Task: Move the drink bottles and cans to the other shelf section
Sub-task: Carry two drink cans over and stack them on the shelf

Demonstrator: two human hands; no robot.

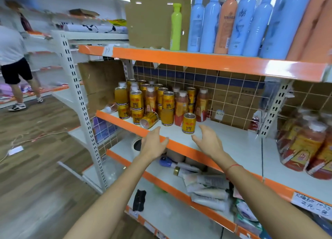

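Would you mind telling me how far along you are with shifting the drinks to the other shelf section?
Which way the drinks are going isn't clear. A cluster of gold cans and juice bottles stands at the left of the middle shelf; more bottles sit in the right section. Nothing is in hand: the left hand and right hand are open near a lone can. One can lies tipped.

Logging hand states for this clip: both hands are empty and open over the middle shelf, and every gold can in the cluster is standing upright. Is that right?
Not quite. One gold can at the front of the cluster lies tipped on its side, as the head view shows. The rest holds: the left hand and right hand are open and empty over the middle shelf, and the lone can nearest them stands upright.
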